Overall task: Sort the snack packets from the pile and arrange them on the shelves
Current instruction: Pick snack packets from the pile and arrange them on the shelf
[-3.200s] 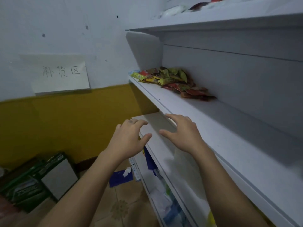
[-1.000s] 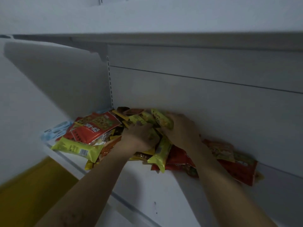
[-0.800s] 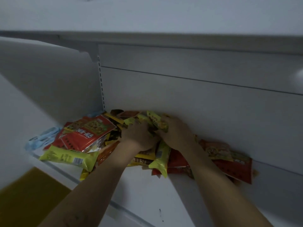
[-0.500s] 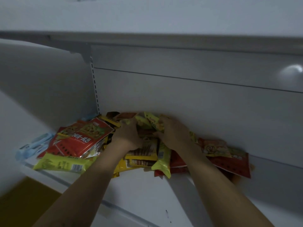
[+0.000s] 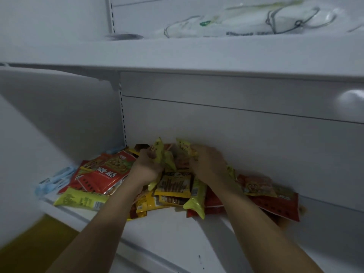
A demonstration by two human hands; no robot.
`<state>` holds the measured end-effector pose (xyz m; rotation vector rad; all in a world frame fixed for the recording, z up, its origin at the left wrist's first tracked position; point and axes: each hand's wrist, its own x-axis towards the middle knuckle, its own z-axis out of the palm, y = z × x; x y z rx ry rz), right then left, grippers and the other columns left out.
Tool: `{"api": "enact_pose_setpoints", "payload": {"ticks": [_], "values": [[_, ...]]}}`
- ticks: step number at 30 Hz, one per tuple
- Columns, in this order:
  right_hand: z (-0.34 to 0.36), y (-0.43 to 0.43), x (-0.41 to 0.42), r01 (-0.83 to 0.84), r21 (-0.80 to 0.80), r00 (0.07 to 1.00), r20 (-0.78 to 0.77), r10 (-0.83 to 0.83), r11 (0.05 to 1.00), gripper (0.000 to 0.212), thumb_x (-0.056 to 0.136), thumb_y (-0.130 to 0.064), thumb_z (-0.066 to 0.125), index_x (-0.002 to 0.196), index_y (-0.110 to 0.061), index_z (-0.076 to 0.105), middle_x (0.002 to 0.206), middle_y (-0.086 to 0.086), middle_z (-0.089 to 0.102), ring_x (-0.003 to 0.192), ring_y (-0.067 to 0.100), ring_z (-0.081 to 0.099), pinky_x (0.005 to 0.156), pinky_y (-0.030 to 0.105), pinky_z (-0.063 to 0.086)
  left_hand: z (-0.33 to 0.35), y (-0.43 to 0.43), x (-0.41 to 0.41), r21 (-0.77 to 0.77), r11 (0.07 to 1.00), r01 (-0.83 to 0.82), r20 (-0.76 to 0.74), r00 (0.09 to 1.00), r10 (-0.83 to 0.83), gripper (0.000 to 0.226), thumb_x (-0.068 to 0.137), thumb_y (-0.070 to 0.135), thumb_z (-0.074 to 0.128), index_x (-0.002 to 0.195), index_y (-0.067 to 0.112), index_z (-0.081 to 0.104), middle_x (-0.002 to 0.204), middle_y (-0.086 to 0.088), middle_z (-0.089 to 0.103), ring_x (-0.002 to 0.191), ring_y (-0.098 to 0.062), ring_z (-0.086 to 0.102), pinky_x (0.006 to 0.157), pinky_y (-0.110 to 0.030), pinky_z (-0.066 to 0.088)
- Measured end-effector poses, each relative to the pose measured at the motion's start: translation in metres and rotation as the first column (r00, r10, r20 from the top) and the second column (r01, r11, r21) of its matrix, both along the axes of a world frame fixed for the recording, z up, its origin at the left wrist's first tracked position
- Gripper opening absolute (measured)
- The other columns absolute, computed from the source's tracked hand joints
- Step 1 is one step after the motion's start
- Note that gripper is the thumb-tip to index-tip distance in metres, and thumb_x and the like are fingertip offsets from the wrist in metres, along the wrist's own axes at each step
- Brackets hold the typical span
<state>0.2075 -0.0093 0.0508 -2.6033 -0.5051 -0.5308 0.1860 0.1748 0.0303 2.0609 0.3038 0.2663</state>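
Two bare hands are in the heap of glossy snack packets (image 5: 212,200), which lies on the white metal shelf (image 5: 177,229) hard against its far back panel. The left hand (image 5: 146,168) has its fingers curled tight round a crinkled yellow-green foil packet (image 5: 160,154) and holds it on end above the heap. The right hand (image 5: 208,164), just beside it, has its fingers closed on a second yellow-green foil packet (image 5: 186,147), whose top pokes up past the knuckles. Between and below the wrists I count two flat yellow packets printed with brown sticks (image 5: 174,184), one lying over the other. A third long lime pillow pack (image 5: 195,200) droops toward the near edge. To the left a broad red packet with white lettering (image 5: 106,174) lies on top, with one flat lime-green packet (image 5: 80,200) nearer the edge. A pale blue wrapper (image 5: 53,180) lies at the far left. To the right are a small orange packet with a cartoon figure (image 5: 256,186) and a wide red packet (image 5: 275,205) under it. The rest overlap too much to count. One perforated metal upright (image 5: 122,115) runs up the back corner. The upper white shelf (image 5: 177,54) carries a slack heap of clear plastic bags (image 5: 246,18).
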Motion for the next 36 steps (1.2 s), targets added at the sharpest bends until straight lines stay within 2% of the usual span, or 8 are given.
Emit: {"api": "enact_pose_setpoints", "payload": {"ticks": [4,7,10,12,19,24,30,36], "values": [[0.01,-0.012,-0.019,-0.085,0.36,0.996,0.014,0.086,0.929,0.041,0.093,-0.025,0.062,0.134,-0.02,0.06,0.129,0.0,0.064,0.118,0.018,0.059,0.093,0.019,0.04,-0.001,-0.009,-0.008,-0.315,0.945,0.085,0.19,0.982,-0.025,0.06,0.089,0.012,0.071,0.138,0.018,0.035,0.099,0.004,0.056,0.083,-0.015,0.062,0.059,-0.023,0.052],[0.008,-0.018,-0.032,-0.121,0.558,0.989,-0.002,0.147,0.821,0.039,0.092,-0.026,0.067,0.13,-0.02,0.063,0.124,-0.004,0.067,0.113,0.009,0.06,0.091,0.009,0.037,0.001,-0.023,-0.011,-0.547,0.819,0.176,0.22,0.973,-0.062,0.065,0.087,0.007,0.072,0.138,0.026,0.037,0.123,-0.007,0.059,0.108,-0.031,0.064,0.086,-0.046,0.057],[-0.001,-0.021,-0.038,-0.081,0.768,0.977,-0.064,0.202,0.636,0.034,0.087,-0.025,0.072,0.121,-0.024,0.069,0.107,-0.006,0.073,0.096,0.012,0.069,0.091,0.037,0.056,0.002,-0.037,-0.013,-0.633,0.729,0.26,0.227,0.963,-0.147,0.026,0.091,0.001,0.063,0.117,0.008,0.06,0.119,-0.021,0.066,0.11,-0.04,0.064,0.095,-0.057,0.051],[-0.008,-0.022,-0.04,-0.012,0.842,0.965,-0.132,0.228,0.54,0.031,0.083,-0.026,0.076,0.114,-0.027,0.07,0.1,-0.008,0.072,0.089,0.012,0.07,0.084,0.043,0.059,0.003,-0.044,-0.017,-0.676,0.685,0.273,0.217,0.961,-0.169,0.026,0.088,0.003,0.062,0.113,-0.002,0.065,0.118,-0.029,0.064,0.112,-0.047,0.06,0.096,-0.063,0.048],[-0.027,-0.027,-0.053,-0.082,0.753,0.944,-0.151,0.294,0.652,0.046,0.082,-0.04,0.071,0.127,-0.033,0.062,0.12,-0.018,0.065,0.107,-0.002,0.061,0.091,0.031,0.055,0.004,-0.067,-0.021,-0.726,0.613,0.313,0.246,0.95,-0.193,0.037,0.09,0.009,0.065,0.124,-0.005,0.061,0.118,-0.027,0.066,0.108,-0.041,0.065,0.094,-0.052,0.053],[-0.031,-0.035,-0.06,-0.105,0.707,0.893,-0.243,0.38,0.699,0.045,0.087,-0.03,0.069,0.129,-0.036,0.054,0.107,-0.029,0.057,0.091,-0.019,0.052,0.067,0.001,0.041,-0.005,-0.074,-0.025,-0.699,0.643,0.311,0.274,0.948,-0.16,0.044,0.077,0.01,0.08,0.117,-0.001,0.066,0.111,-0.023,0.07,0.103,-0.039,0.068,0.095,-0.057,0.051],[-0.038,-0.04,-0.063,-0.12,0.645,0.91,-0.232,0.343,0.755,0.044,0.083,-0.015,0.073,0.123,-0.026,0.059,0.104,-0.017,0.062,0.097,0.0,0.059,0.067,0.001,0.041,-0.008,-0.079,-0.029,-0.693,0.672,0.261,0.23,0.963,-0.137,0.043,0.075,0.007,0.082,0.115,0.001,0.067,0.106,-0.02,0.072,0.098,-0.036,0.071,0.09,-0.056,0.055],[-0.036,-0.038,-0.064,-0.135,0.644,0.898,-0.242,0.368,0.753,0.036,0.089,-0.023,0.067,0.124,-0.03,0.062,0.099,-0.024,0.059,0.086,-0.015,0.054,0.068,-0.002,0.039,-0.007,-0.075,-0.032,-0.701,0.672,0.24,0.206,0.97,-0.131,0.044,0.072,0.013,0.086,0.112,0.001,0.069,0.106,-0.019,0.073,0.098,-0.037,0.07,0.09,-0.057,0.054]]}}
